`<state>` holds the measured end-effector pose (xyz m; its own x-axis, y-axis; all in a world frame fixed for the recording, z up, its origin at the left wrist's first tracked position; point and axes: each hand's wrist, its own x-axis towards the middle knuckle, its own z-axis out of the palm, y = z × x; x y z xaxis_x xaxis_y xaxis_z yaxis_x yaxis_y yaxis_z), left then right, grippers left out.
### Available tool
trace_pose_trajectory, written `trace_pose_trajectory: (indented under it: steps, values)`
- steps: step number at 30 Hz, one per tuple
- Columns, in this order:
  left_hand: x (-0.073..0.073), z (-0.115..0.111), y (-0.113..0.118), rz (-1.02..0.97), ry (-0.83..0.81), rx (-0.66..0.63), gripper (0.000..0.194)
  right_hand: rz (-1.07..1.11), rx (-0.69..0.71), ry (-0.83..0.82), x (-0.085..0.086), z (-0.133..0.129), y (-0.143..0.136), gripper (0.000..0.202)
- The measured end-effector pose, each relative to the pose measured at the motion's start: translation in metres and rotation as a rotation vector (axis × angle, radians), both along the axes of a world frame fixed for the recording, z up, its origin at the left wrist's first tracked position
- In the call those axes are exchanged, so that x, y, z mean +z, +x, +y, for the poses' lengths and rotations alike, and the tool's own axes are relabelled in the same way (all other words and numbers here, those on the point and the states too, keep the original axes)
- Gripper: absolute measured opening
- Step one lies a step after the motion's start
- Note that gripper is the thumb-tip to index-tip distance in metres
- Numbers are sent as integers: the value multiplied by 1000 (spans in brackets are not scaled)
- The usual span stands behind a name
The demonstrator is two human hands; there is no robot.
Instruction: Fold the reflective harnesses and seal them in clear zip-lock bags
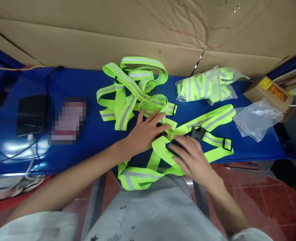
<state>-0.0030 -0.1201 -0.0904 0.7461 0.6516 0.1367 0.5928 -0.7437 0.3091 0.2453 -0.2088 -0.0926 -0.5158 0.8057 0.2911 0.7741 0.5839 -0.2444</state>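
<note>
Neon yellow-green straps with grey reflective stripes [137, 174] lie tangled across the blue table, some hanging over its front edge. My left hand [145, 130] rests on them near the middle, palm down, fingers spread. Just right of it, my right hand [191, 157] touches the straps with its fingers apart and slightly bent. A black buckle [198, 133] lies beyond the right fingers, and a black slider [227, 144] sits at the right end of the strap. Further back is a looped pile of the same straps [124, 110].
Bagged straps [198, 87] lie at the back right, beside an open cardboard box [268, 93] and clear plastic bags [260, 118]. On the left are a black box [32, 114] with a white cable and a blurred-out object [69, 121]. Cardboard [100, 43] lines the back.
</note>
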Motion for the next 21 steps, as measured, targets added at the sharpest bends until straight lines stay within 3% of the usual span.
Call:
trace_pose_trajectory:
  steps: [4,8,12,17,21]
  values:
    - [-1,12,-4,71,81,171,41,-70,172,-210,0,-24,-9,47]
    - [1,28,-17,90,119,370,42,-161,145,-259,-4,-32,1,57]
    - [-3,42,-29,57,126,519,36,-106,125,-263,-6,-31,23,59]
    - [-10,47,-36,3,104,563,39,46,88,-132,-1,-30,44,41]
    - [-12,46,-38,18,34,557,63,26,-60,58,7,-21,52,53]
